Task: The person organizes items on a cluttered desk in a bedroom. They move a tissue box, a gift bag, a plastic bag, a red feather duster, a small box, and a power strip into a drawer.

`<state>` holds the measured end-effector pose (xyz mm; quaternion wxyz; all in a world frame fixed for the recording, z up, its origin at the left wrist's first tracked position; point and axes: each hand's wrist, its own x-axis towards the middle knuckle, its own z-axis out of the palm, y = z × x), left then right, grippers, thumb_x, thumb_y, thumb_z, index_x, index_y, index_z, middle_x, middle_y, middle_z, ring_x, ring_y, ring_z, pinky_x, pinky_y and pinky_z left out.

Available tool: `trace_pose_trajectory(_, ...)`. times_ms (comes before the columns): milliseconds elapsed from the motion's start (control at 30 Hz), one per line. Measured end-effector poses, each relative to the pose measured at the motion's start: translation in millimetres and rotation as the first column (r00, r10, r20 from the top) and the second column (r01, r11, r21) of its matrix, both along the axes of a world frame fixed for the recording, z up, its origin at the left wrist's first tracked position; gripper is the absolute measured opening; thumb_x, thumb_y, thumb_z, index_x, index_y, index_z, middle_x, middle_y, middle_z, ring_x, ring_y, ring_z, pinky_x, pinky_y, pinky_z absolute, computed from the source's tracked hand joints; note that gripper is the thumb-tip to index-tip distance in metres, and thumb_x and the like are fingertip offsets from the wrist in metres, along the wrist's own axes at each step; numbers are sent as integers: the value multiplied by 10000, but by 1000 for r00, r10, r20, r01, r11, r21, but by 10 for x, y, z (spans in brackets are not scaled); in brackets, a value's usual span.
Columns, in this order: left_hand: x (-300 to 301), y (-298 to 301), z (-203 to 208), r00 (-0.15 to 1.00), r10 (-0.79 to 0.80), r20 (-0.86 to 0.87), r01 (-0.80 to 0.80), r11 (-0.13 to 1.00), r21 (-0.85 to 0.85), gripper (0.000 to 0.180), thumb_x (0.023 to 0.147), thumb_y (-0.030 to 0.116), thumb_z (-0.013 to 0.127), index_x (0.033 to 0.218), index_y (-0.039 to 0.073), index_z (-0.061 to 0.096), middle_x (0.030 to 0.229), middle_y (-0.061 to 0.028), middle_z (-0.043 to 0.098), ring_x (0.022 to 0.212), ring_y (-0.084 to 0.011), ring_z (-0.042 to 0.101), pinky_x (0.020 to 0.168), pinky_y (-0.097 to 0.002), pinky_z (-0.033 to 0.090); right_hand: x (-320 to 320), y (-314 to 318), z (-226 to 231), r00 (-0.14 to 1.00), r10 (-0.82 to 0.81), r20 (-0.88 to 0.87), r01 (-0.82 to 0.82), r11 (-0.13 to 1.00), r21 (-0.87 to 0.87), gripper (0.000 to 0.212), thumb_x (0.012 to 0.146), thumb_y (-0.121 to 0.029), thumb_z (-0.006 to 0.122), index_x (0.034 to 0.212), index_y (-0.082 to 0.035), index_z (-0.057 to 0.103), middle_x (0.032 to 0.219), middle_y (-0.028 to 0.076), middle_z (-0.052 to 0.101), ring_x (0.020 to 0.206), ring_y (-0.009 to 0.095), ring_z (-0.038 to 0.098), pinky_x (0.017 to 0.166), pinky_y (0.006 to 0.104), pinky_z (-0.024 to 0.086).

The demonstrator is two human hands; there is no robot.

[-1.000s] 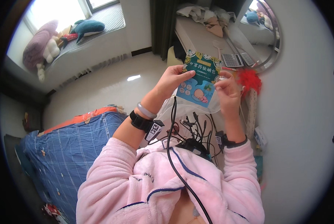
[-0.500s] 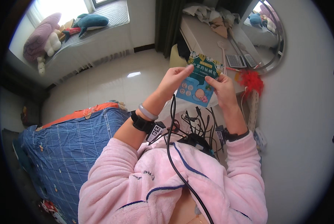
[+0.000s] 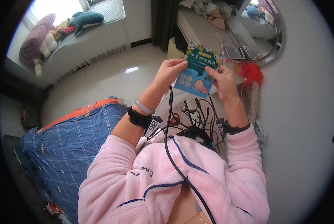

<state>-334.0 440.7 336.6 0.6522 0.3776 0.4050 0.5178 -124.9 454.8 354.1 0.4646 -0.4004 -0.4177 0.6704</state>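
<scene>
Held up in front of me is a flat green and blue packet (image 3: 197, 70) with a printed baby picture and fruit slices along its top. My left hand (image 3: 170, 74) pinches its left edge between thumb and fingers. On the other side my right hand (image 3: 225, 83) grips the right edge, with the thumb lying across the printed front. The fingers behind the packet are mostly hidden. A bracelet (image 3: 144, 107) and a black strap with a small device (image 3: 152, 125) sit on my left forearm; my right wrist wears a similar device (image 3: 221, 127).
Black cables (image 3: 197, 112) hang below the packet, and one long cable (image 3: 169, 143) runs down my front. A desk (image 3: 197, 33) with a calculator (image 3: 235, 52) and round mirror (image 3: 277, 37) stands ahead right, near red feathers (image 3: 251, 73). To the left lies a blue plaid bed (image 3: 73, 149).
My left thumb has slid outward to the packet's left edge, baring more of the print. The packet sits slightly higher in view; my right hand keeps its hold.
</scene>
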Motion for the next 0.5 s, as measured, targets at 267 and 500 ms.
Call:
trace_pose_trajectory(267, -118, 23, -81, 883, -158, 443, 230, 967, -112, 186, 957, 168, 521, 972, 6, 612, 838, -49, 609, 730, -127, 580, 631, -242, 487, -45, 87, 302, 973, 211, -92, -206, 977, 61, 466, 942, -235, 623, 1329, -21, 478, 1166, 109, 616, 1063, 173, 591, 867, 281, 489)
trace_pose_trajectory(500, -51, 41, -243, 542, -496, 678, 544, 822, 166, 210, 957, 171, 526, 1068, 7, 594, 883, -46, 617, 794, -131, 593, 666, -239, 494, -252, 333, 426, 885, 465, 14, -462, 883, -90, 297, 901, -161, 676, 1161, -36, 602, 929, 17, 651, 704, 55, 553, 545, 169, 396)
